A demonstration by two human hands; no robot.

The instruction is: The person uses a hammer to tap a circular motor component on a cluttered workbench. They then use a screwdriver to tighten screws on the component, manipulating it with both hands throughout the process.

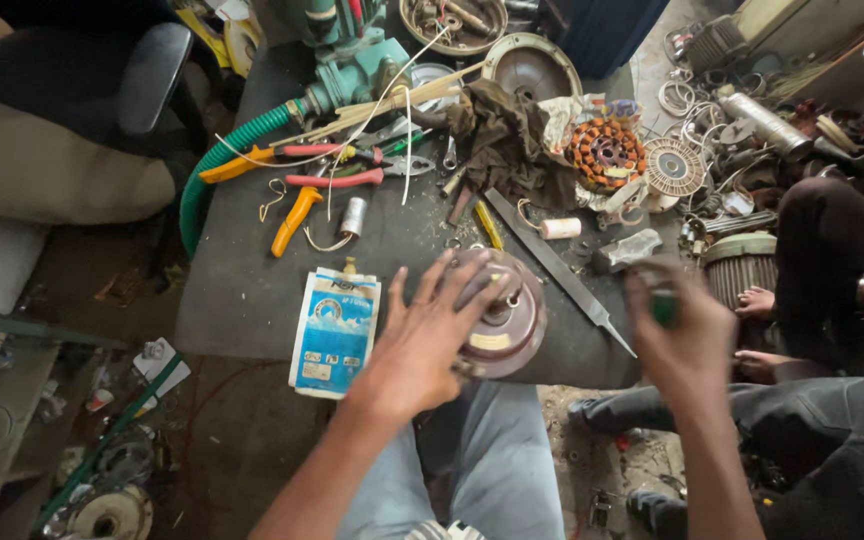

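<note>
While our left hand (432, 335) lies spread, fingers apart, flat on a round brown motor housing (500, 315) at the lower centre of the frame, we see only part of that housing, since the palm and fingers cover its left half. It sits at the near edge of the dark worktable (242, 290). Our right hand (680, 335), lower right, is motion-blurred; its fingers are closed around a small green object (664, 306) that we cannot identify, as only a sliver shows. Just left of the housing lies a blue and white pouch (335, 332). A long metal file (557, 268) runs diagonally between the two hands. Farther up the frame, pliers with red and orange handles (302, 185) lie beside a green ribbed hose (222, 160), and a dark rag (507, 145) hides whatever is under it. A copper-wound stator (605, 153) sits at upper right. Another person's legs and bare feet (757, 300) are cut off by the right edge.
</note>
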